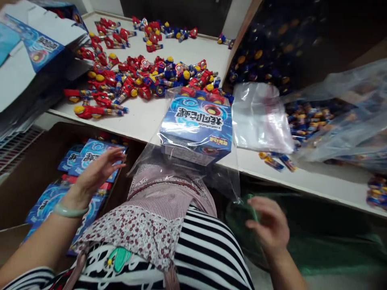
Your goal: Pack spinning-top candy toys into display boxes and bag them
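A blue printed box [196, 125] sits inside a clear plastic bag [220, 177] at the table's front edge, its loose mouth hanging toward my body. Red and blue toys show at the box's far side. My left hand [99, 171] is open, fingers stretched, above a carton holding several flat blue printed boxes [93, 155]. A pale bangle [71, 210] circles that wrist. My right hand [269, 223] is off the table edge, right of the bag, with thumb and bent fingers apart. A thin green edge shows by its fingertips; whether they touch it is unclear.
Many red and blue toys [142, 76] cover the white table [142, 121]. A stack of clear bags [260, 117] lies right of the box. Beyond it stand a dark toy-filled carton [242, 48] and a large plastic bag [347, 121]. Folded cardboard boxes [39, 52] pile up at left.
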The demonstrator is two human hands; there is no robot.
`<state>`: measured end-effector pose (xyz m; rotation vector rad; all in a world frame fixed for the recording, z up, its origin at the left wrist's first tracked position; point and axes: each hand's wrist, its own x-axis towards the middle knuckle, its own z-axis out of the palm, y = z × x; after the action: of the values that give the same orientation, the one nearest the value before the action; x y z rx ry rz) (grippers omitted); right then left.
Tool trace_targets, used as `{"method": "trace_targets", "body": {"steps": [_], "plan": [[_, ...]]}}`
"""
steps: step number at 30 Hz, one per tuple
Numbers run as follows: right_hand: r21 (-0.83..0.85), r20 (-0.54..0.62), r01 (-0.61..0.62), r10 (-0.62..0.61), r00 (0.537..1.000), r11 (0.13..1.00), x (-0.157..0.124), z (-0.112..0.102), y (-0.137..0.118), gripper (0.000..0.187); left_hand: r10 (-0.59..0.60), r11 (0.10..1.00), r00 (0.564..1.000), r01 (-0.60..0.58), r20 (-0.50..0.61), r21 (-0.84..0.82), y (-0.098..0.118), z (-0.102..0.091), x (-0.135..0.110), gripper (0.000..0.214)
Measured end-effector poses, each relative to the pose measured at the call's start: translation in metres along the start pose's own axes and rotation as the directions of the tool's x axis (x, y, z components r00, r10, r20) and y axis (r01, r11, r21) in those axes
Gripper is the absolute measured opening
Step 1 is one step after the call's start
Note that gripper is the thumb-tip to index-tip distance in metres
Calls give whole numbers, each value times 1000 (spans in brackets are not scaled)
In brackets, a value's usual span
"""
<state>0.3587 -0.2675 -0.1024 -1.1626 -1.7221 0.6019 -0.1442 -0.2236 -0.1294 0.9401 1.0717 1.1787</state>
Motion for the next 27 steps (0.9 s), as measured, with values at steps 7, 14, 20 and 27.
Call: {"method": "trace_targets", "body": {"steps": [7, 14, 20, 27], "plan": [[534, 560, -818, 636, 531, 213, 50, 44, 8, 83, -276, 830, 892, 409, 358, -379, -15, 63, 43, 58], [528, 407, -773, 694, 594, 352, 42, 43, 33, 65, -100, 867, 965, 205, 244, -455, -16, 76, 50, 59], [551, 693, -833, 532, 486, 45, 38, 70, 25, 90, -164, 880, 945, 270, 283, -391, -10, 59, 52, 59], [846, 298, -488, 569, 766, 215, 40, 77, 27, 48, -127, 902, 951, 230, 282, -366, -16, 53, 61, 59]]}}
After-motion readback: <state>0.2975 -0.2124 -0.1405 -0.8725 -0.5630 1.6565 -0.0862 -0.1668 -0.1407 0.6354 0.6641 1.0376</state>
